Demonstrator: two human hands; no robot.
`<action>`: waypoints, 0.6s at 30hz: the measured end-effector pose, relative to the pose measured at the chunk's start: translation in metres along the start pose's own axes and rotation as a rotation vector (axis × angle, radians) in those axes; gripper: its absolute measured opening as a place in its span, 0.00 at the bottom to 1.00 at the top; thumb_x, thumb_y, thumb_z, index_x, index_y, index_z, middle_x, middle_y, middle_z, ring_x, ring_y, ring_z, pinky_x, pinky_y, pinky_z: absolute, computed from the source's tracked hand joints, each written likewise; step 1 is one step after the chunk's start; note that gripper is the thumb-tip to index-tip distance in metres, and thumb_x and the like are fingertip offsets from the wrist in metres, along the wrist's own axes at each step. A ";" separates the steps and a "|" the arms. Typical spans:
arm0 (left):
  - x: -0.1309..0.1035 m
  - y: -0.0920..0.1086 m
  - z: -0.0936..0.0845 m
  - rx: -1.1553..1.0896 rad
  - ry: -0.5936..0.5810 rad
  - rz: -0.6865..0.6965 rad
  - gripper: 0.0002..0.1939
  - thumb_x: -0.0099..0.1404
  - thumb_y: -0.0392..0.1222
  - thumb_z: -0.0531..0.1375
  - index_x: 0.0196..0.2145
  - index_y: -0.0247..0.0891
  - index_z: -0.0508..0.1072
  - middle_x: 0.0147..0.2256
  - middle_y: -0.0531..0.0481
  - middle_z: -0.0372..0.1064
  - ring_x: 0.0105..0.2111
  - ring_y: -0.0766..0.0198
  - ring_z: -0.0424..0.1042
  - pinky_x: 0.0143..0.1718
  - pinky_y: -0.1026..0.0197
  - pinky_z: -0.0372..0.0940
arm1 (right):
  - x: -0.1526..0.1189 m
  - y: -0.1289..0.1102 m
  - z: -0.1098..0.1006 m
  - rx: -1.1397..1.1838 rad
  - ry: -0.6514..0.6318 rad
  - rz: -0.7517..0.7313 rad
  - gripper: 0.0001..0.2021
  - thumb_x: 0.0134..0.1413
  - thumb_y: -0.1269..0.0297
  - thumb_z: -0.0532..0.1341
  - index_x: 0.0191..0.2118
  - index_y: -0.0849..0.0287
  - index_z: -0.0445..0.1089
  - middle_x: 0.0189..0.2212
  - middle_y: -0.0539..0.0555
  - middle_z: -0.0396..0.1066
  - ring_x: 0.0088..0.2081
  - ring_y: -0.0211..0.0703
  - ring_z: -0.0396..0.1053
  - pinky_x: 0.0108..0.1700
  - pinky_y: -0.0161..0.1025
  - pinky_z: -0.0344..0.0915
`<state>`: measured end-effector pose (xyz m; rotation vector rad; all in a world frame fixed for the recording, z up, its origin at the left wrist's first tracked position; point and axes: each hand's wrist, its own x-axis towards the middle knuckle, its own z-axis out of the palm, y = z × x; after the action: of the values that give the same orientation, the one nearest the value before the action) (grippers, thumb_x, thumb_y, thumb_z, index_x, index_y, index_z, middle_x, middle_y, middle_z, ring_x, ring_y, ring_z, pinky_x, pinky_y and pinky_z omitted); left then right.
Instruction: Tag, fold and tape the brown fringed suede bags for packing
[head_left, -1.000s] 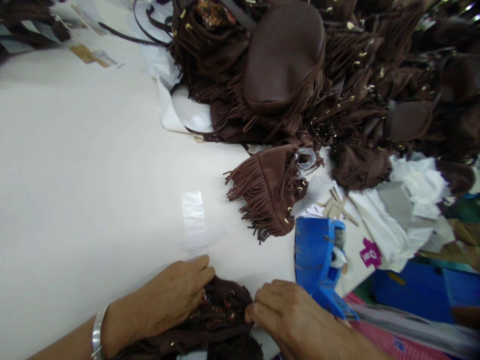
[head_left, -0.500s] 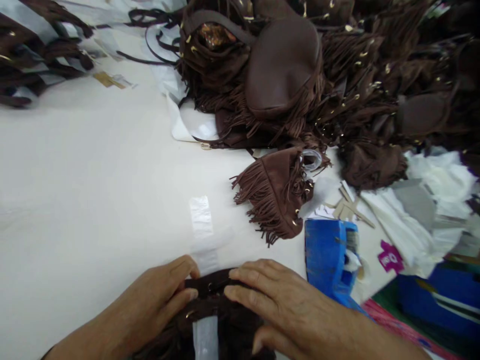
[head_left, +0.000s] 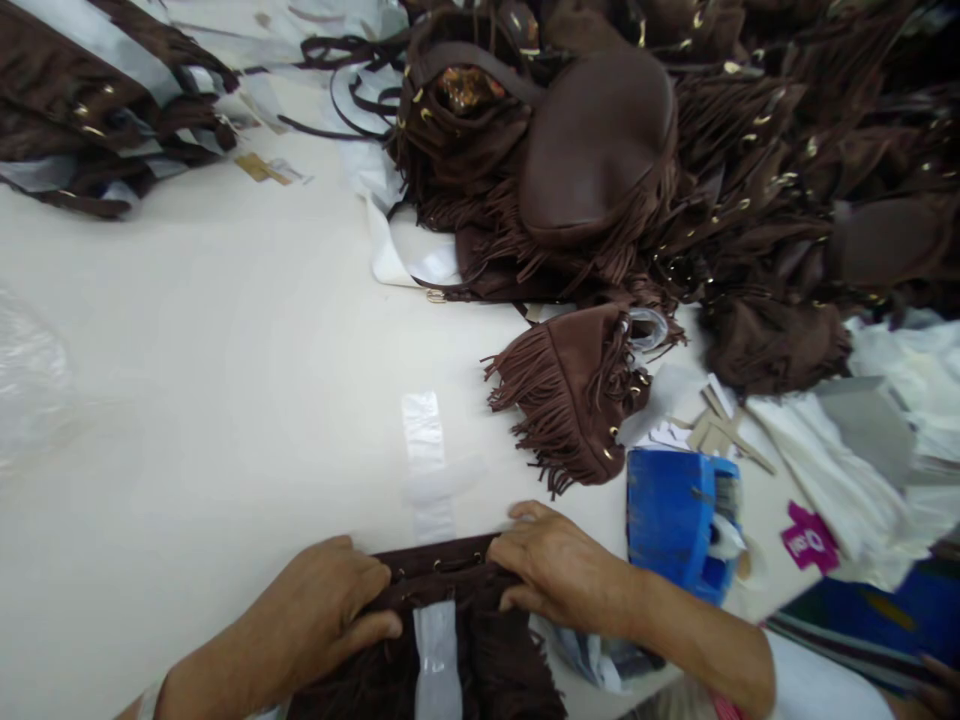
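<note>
A dark brown fringed bag (head_left: pixel 506 655) with small gold eyelets along its top band lies flat at the table's near edge. My left hand (head_left: pixel 322 600) grips the band's left end, thumb on the front and fingers curled over the top. At the right end of the same band, my right hand (head_left: pixel 562 575) pinches the edge with bent fingers. A translucent whitish strip (head_left: pixel 437 655) runs down the bag's front between my hands. Beyond the band, a similar shiny strip (head_left: pixel 424 435) lies on the white table (head_left: pixel 225 400). The bag's lower part is cut off by the frame.
A small brown fringed bag (head_left: pixel 589 400) lies ahead, with a blue tape dispenser (head_left: pixel 667 520) to its right. Brown bags (head_left: pixel 600 150) are heaped at the back right, more (head_left: pixel 97 110) at the back left. White wrapping (head_left: pixel 817 460) and a purple tag (head_left: pixel 810 538) lie right.
My right hand has shifted right along the band, its flat fingers now bent into a pinch. More of the band and its eyelets shows between my hands. The camera view has shifted slightly.
</note>
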<state>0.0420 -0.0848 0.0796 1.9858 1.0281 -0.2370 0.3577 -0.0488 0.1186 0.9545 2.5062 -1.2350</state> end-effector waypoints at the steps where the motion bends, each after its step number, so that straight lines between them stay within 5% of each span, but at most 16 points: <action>1: -0.003 -0.002 -0.001 -0.052 0.009 -0.008 0.19 0.68 0.61 0.53 0.34 0.44 0.72 0.33 0.51 0.73 0.35 0.56 0.69 0.37 0.57 0.58 | -0.001 -0.001 -0.002 0.033 0.009 0.019 0.12 0.57 0.59 0.66 0.44 0.56 0.69 0.34 0.50 0.74 0.40 0.42 0.70 0.58 0.42 0.52; 3: -0.013 -0.007 -0.006 -0.197 0.019 -0.019 0.15 0.68 0.57 0.56 0.44 0.48 0.72 0.41 0.53 0.74 0.41 0.58 0.70 0.42 0.59 0.61 | -0.003 -0.004 -0.007 0.105 0.022 0.078 0.21 0.52 0.57 0.69 0.51 0.53 0.68 0.39 0.50 0.74 0.43 0.44 0.69 0.55 0.40 0.55; 6: -0.032 -0.008 -0.017 -0.299 0.017 -0.062 0.20 0.68 0.45 0.57 0.57 0.58 0.65 0.51 0.57 0.70 0.50 0.60 0.68 0.51 0.60 0.60 | -0.005 -0.009 -0.018 0.153 -0.008 0.132 0.24 0.52 0.55 0.69 0.55 0.50 0.67 0.42 0.51 0.74 0.45 0.46 0.69 0.47 0.37 0.58; 10: -0.044 0.004 -0.032 -0.234 -0.004 -0.136 0.21 0.64 0.35 0.56 0.52 0.55 0.70 0.46 0.55 0.72 0.47 0.60 0.69 0.49 0.59 0.61 | 0.000 -0.011 -0.025 0.096 -0.079 0.084 0.10 0.57 0.60 0.65 0.45 0.51 0.72 0.36 0.49 0.75 0.42 0.45 0.69 0.42 0.36 0.57; 18: -0.038 -0.008 -0.028 -0.214 0.027 -0.042 0.11 0.70 0.45 0.52 0.46 0.48 0.72 0.40 0.51 0.72 0.41 0.60 0.70 0.43 0.60 0.63 | 0.008 -0.001 -0.020 0.033 -0.081 0.024 0.13 0.62 0.50 0.60 0.44 0.53 0.70 0.34 0.51 0.74 0.40 0.46 0.67 0.43 0.38 0.56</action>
<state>0.0063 -0.0832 0.1112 1.7804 1.0666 -0.1180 0.3530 -0.0299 0.1281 0.9205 2.4129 -1.2846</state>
